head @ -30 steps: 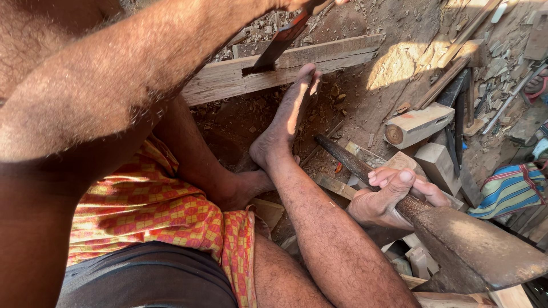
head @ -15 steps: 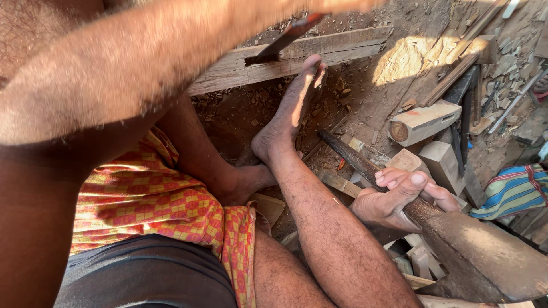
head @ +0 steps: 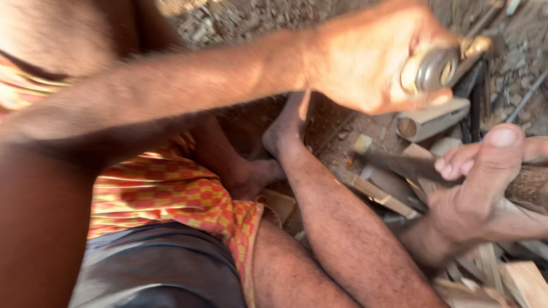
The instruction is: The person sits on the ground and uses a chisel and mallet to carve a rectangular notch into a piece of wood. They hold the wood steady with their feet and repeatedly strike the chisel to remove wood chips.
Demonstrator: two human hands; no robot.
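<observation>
Since the earlier frame the left hand [head: 371, 57] has swung down across the view, its grip closed around a metal-headed striking tool [head: 442, 67]. The right hand [head: 476, 191] wraps its fingers around a dark chisel-like blade [head: 399, 164], set against the log [head: 528, 185] at right. This looks like mid-strike chopping; landing it calls for careful aim. Wood offcuts [head: 425, 122] and bare legs crowd the ground, leaving little room.
</observation>
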